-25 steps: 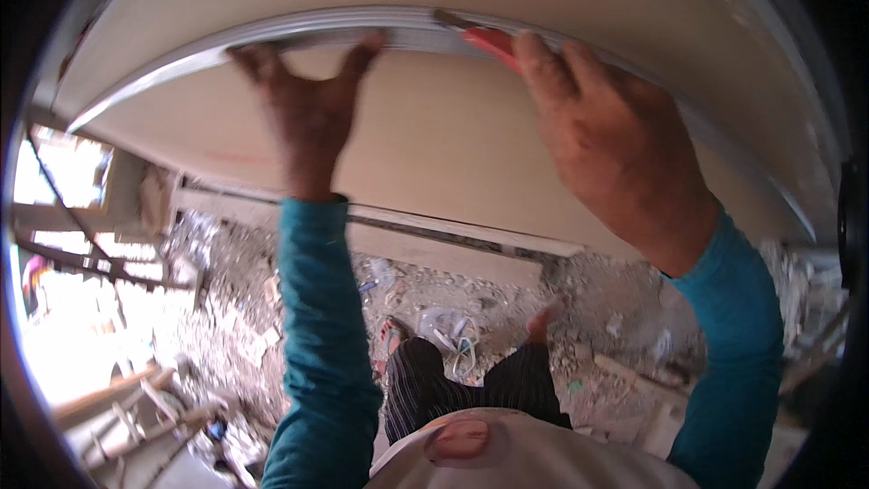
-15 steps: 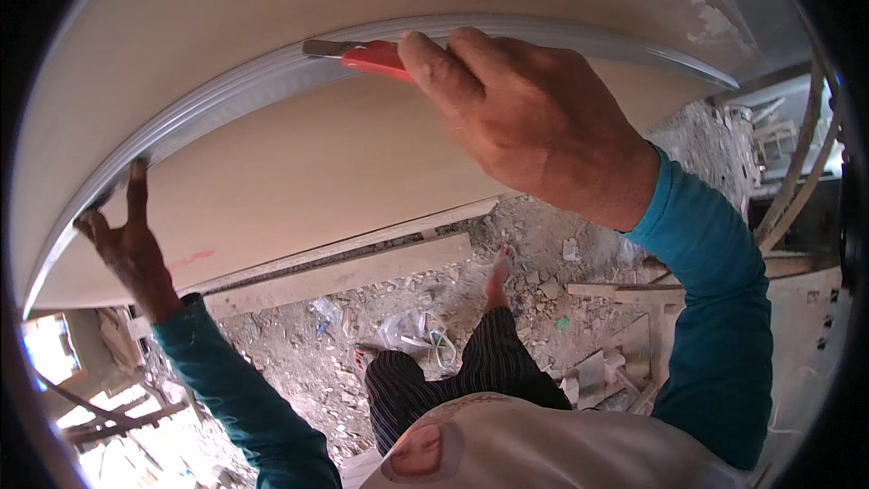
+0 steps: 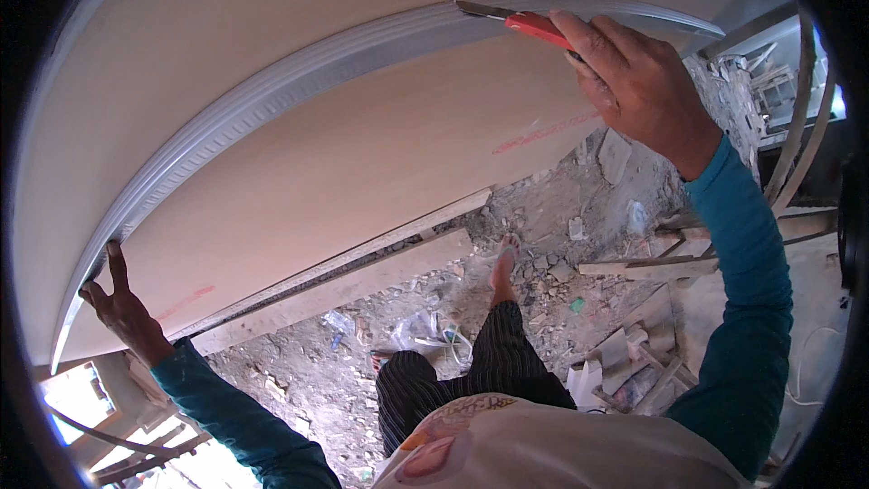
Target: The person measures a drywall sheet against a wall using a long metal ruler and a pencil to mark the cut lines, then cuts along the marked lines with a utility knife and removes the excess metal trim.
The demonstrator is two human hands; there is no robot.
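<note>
A long silvery ridged strip (image 3: 233, 118) runs across the beige board (image 3: 362, 136); it looks bent in this wide view. Near its left end, my left hand (image 3: 129, 315) grips the strip between thumb and fingers. My right hand (image 3: 647, 81) is closed around a red-handled utility knife (image 3: 536, 27). The knife's bare blade points left, its tip against the upper edge of the strip, right of the middle. My other right fingers are partly hidden behind the hand.
Rubble and plastic scraps cover the ground (image 3: 543, 217) around my feet. A loose plank (image 3: 335, 290) lies along the board's lower edge. Wooden sticks (image 3: 647, 268) and broken pieces lie at the right, near bent poles (image 3: 797, 127). White patches mark the board's upper right.
My right hand has moved right along the strip with the utility knife. My left hand keeps its grip near the strip's left end, now lower in the view.
</note>
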